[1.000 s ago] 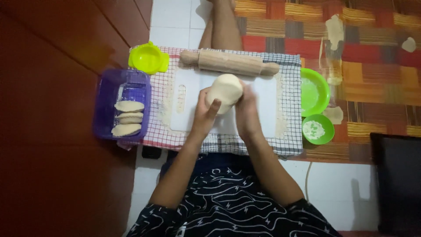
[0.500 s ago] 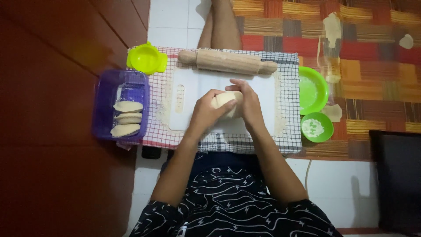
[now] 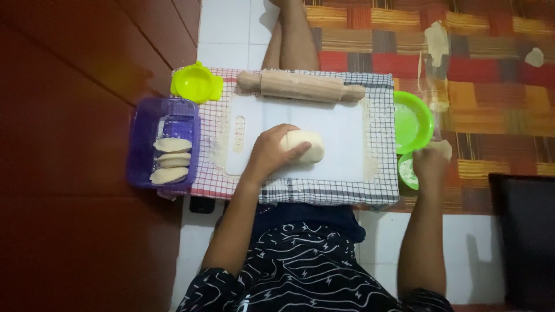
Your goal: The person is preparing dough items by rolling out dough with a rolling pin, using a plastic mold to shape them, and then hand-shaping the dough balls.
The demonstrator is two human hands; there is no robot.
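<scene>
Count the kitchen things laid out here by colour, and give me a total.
Green bowls: 2
Yellow-green mould: 1
Purple tub: 1
White cutting board: 1
Wooden rolling pin: 1
Total: 6

Dark red-brown wooden surface (image 3: 75, 115) filling left of frame. White floor tiles (image 3: 225, 26) down centre. Patchwork mat (image 3: 491, 75), orange, red, yellow, upper right. Black object (image 3: 529, 237) lower right. Dim, even light.
</scene>
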